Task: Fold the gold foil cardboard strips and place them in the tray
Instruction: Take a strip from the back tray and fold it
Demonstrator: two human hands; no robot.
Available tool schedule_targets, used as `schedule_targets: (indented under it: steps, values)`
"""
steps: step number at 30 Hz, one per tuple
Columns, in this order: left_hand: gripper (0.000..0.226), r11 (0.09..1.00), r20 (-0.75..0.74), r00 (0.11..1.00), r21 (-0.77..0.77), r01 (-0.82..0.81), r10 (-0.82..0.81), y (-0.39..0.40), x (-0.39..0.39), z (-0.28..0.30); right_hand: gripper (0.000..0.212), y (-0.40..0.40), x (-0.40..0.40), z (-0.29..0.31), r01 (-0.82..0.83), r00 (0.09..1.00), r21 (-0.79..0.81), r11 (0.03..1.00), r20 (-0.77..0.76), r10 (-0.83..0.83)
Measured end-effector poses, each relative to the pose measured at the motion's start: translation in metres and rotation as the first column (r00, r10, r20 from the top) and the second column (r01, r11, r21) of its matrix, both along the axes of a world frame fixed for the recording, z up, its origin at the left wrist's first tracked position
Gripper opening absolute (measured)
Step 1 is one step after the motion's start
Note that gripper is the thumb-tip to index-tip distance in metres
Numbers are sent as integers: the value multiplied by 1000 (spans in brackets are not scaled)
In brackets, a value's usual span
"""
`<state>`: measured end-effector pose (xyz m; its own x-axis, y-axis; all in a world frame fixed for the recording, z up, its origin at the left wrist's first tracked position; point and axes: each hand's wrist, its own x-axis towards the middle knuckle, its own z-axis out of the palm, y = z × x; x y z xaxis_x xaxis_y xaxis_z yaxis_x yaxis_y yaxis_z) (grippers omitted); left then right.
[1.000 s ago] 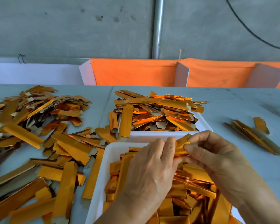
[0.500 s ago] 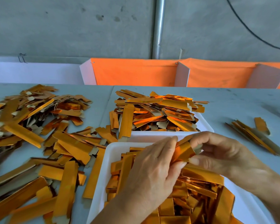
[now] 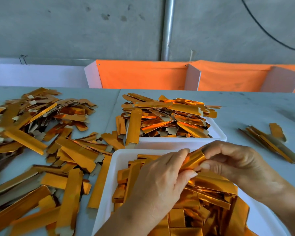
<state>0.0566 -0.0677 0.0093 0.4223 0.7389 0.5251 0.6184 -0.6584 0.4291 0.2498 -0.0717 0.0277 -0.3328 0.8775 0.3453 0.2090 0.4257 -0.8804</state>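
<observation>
Both hands meeting over the near tray (image 3: 119,160), pinching one gold foil strip (image 3: 193,160) between them. Left hand (image 3: 160,181) gripping the strip's lower-left end, thumb underneath and fingers curled over the top. Right hand (image 3: 228,160) pinching the upper-right end, fingertips wrapped over the bent edge, thumb pressing from below. Bowing the strip into a curve between the two grips, just above the folded pieces (image 3: 211,193) piling up in the tray directly beneath.

Judging from the curve: thin card, very light, springy rather than limp, likely holding a crease only along a scored line. Foil face looking slick and glossy, so probably sliding under loose fingers; matte tan backing on neighbouring strips probably offering better purchase. Edges thin and possibly sharp enough to nick skin. Best taken at both ends, thumbs on the backing, pressing toward the fold line instead of squeezing mid-span, which would risk a stray kink or a scuffed foil face.

Waiting beyond the hands: a second tray (image 3: 218,135) heaped with strips. Lying to the left of the left hand: loose flat strips (image 3: 71,150) scattered across the table (image 3: 245,109). Resting to the right of the right hand: a small bundle (image 3: 269,143).
</observation>
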Motion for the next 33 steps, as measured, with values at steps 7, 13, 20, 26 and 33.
schedule_targets:
  steps: [7,13,20,26,33]
  values:
    - [62,992,175,981,-112,-62,81,2,-7,-6,35,-3,0,0,74,988,-46,996,-130,-79]
    - [56,991,181,980,-121,-55,77,6,-7,-8,39,-3,4,12,-87,996,-329,940,-59,71]
    - [43,993,154,981,-45,-111,117,5,-5,-10,20,-2,2,11,-62,998,-358,931,-36,53]
    - [33,987,196,968,-40,-154,159,4,-3,-10,15,-4,-7,1,18,992,-253,967,-116,-49]
    - [58,998,120,991,-37,-47,51,3,-2,-9,26,-7,-10,-1,71,986,-177,982,-137,-95]
